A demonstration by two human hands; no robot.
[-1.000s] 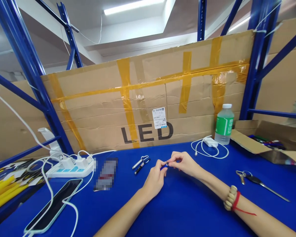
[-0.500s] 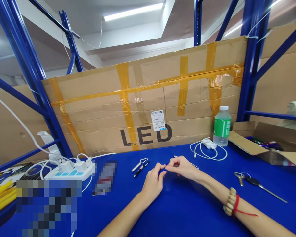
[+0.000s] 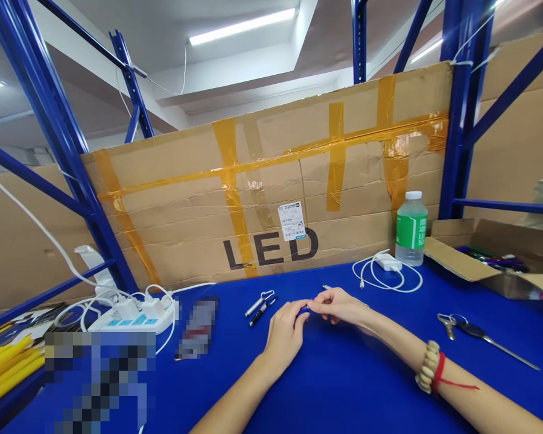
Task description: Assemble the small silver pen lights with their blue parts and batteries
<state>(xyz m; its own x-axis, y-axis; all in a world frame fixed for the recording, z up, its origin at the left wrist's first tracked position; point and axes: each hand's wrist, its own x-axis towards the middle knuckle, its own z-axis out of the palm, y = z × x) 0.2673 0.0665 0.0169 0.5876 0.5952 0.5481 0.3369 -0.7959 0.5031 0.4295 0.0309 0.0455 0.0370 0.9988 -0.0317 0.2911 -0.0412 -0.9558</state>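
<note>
Fingers of my left hand [image 3: 286,330] are curled around a small blue object [image 3: 304,310], mostly covered, its exact kind unclear. At its right end, my right hand [image 3: 337,306] pinches with thumb and forefinger, so both hands meet over the blue table. Behind my right hand lies a thin silvery pen-like item [image 3: 326,287], partly hidden. To the left of my left hand lie a silver penlight-like keyring piece [image 3: 255,306] and a black one [image 3: 259,315], each with a clip.
A power strip [image 3: 138,322] with white plugs and cables stands left, near a pixelated flat item [image 3: 196,328]. Rightward are a white charger cable [image 3: 389,262], a water bottle [image 3: 411,232], keys with a long metal rod [image 3: 484,336] and an open cardboard box [image 3: 507,286]. Cardboard [image 3: 185,217] walls the back.
The view has shifted slightly. My left fingers have straightened somewhat and cover more of the blue object. My right hand stays pinched at its end.
</note>
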